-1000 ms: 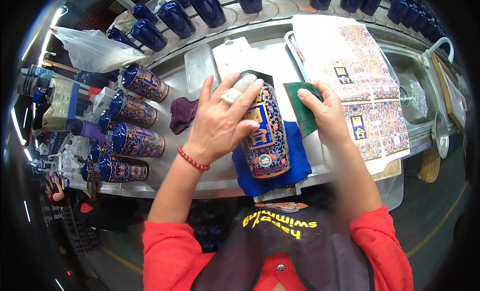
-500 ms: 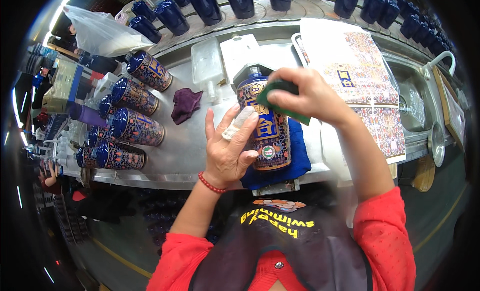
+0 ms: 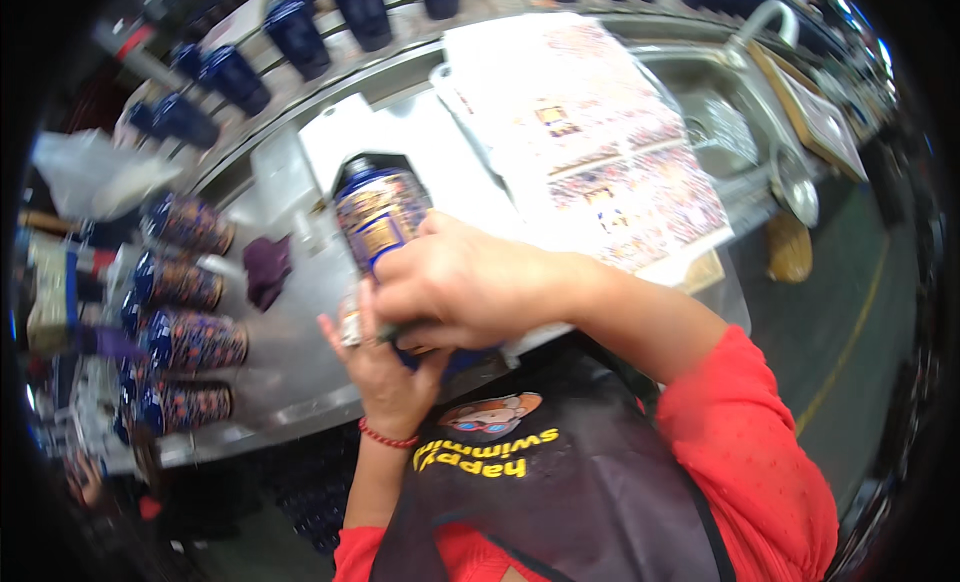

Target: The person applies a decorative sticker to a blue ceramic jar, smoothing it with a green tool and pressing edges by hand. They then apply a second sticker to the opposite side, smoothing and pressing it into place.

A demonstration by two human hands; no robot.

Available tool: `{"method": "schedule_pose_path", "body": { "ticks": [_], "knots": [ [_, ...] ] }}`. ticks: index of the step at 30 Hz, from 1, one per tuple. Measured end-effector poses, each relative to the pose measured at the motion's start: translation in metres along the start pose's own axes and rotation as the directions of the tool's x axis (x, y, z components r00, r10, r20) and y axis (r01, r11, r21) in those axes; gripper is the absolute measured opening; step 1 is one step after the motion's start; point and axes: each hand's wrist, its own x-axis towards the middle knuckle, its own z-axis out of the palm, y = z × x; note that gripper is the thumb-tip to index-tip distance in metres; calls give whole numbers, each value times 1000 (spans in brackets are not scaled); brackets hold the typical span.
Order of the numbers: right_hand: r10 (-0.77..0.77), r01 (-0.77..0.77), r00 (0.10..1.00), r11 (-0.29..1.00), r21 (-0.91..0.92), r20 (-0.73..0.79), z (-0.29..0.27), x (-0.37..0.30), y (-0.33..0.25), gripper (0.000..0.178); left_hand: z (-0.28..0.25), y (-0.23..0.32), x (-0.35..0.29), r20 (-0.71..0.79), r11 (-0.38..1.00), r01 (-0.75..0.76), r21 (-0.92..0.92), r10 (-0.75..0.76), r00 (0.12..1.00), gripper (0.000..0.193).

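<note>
A blue bottle (image 3: 382, 214) with a patterned wrap lies on its back on the bench, neck pointing away from me. My right hand (image 3: 465, 287) is closed over its lower half, around a dark green pad (image 3: 392, 332) that is mostly hidden by the fingers. At the bottle's lower left side is my left hand (image 3: 385, 377), fingers stretched and apart, with white wrapping on a finger. The right hand covers part of the left fingers and the bottle's base. Blue cloth (image 3: 455, 362) shows under the bottle.
Several patterned bottles (image 3: 198, 340) lie at the left, near a purple cloth (image 3: 267, 270). Printed label sheets (image 3: 640, 197) are stacked to the right, before a sink (image 3: 715, 122). Plain blue bottles (image 3: 297, 37) stand on the conveyor behind. A plastic bag (image 3: 100, 177) is at far left.
My right hand has moved down the bottle, from its upper part to its lower half, with the green pad. The whole view has turned, and the bench appears shifted left.
</note>
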Motion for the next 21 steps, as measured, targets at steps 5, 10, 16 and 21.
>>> {"method": "schedule_pose_path", "body": {
  "ticks": [5, 10, 16, 21],
  "knots": [
    [159, -425, 701, 876, -228, -696, -5, -12, 32, 13, 4, 1, -4, -53, 998, 52, -38, -54, 997, 102],
    [-190, 156, 929, 979, -130, -318, 15, -32, 14, 16, 10, -1, -4, -66, 998, 23, -50, -26, 998, 101],
    [169, -405, 758, 879, -252, -630, -5, -21, 36, 16, 12, -4, -10, -47, 994, 60, -90, -64, 997, 97],
    [-100, 104, 928, 995, -10, -358, 28, -33, 24, 13, 16, -10, -13, -51, 996, 38, -86, -42, 998, 96]
  ]
}}
